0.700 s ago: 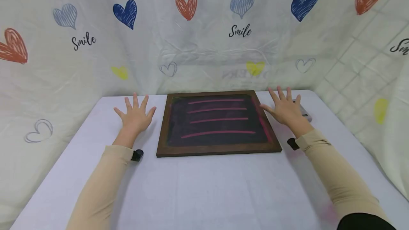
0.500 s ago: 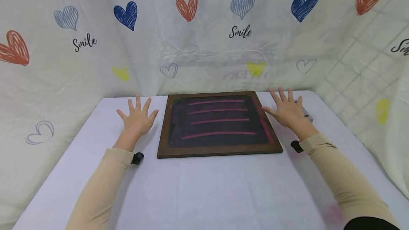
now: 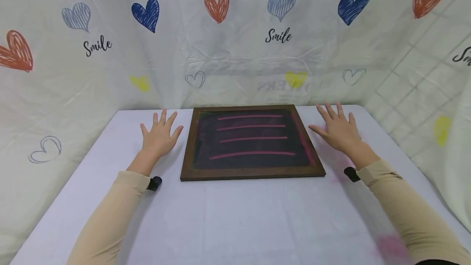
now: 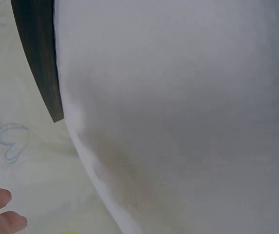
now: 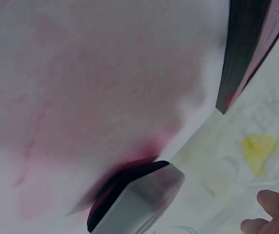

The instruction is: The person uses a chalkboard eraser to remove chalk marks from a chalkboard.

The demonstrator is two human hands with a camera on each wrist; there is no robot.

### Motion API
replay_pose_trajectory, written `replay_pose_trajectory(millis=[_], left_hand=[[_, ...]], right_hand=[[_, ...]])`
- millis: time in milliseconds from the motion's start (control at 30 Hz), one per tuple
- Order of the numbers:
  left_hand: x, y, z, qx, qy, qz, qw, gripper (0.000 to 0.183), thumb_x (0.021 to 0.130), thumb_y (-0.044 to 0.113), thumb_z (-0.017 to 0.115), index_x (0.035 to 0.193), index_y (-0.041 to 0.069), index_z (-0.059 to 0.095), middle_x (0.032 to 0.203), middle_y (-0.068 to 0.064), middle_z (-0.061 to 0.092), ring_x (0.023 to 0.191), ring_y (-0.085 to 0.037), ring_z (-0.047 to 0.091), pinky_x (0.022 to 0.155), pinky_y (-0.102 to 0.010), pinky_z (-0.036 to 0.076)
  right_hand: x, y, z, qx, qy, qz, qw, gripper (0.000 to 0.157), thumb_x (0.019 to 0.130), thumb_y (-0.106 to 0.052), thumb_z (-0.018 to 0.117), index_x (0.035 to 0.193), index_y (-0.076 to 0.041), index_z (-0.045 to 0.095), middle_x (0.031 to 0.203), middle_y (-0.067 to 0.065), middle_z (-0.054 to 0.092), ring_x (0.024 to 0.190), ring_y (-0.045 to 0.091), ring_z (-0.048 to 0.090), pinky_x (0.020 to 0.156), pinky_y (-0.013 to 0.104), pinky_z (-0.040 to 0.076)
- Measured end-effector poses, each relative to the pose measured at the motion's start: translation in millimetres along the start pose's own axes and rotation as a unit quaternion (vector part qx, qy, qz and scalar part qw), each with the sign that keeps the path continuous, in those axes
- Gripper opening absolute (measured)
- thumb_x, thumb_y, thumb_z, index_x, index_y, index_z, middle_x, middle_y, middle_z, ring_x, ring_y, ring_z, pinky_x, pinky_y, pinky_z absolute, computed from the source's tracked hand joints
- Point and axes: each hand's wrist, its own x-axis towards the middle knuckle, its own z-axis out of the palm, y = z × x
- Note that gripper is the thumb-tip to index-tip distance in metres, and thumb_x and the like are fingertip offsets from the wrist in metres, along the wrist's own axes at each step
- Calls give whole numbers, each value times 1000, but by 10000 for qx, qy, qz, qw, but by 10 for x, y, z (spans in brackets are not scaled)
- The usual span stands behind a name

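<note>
A chalkboard (image 3: 254, 138) in a brown wooden frame lies on the white-covered table, marked with several pink strokes. My left hand (image 3: 159, 139) is spread beside its left edge, apart from it and holding nothing. To the right of the board, my right hand (image 3: 340, 133) is likewise spread, also holding nothing. A board eraser (image 5: 142, 197), grey on top with a black pad, rests on the cloth near the right hand in the right wrist view. In the head view that hand hides it. Fingertips (image 4: 0, 199) show at the left wrist view's lower left corner.
The white tablecloth (image 3: 239, 220) bears pink smudges (image 3: 391, 246) at the right. A white curtain (image 3: 243, 44) printed with hearts and "Smile" hangs behind the table and at both sides. Small black devices are strapped on both wrists, the left one (image 3: 155, 183) and the right one (image 3: 352, 174).
My right hand has shifted to the right, away from the chalkboard, covering the eraser that showed behind it. My left hand has moved slightly right, its fingers a little closer together. The chalkboard stays put.
</note>
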Motion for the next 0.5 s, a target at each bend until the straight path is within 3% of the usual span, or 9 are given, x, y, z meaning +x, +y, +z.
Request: replay_pose_trajectory(millis=[500], left_hand=[[-80, 31, -37, 97, -202, 953, 9952, 65, 110, 47, 40, 164, 15, 26, 169, -17, 17, 155, -39, 13, 115, -73, 6]], right_hand=[[-144, 223, 30, -76, 291, -167, 9994, 80, 105, -60, 43, 160, -4, 28, 163, 28, 25, 146, 58, 17, 110, 77, 13]])
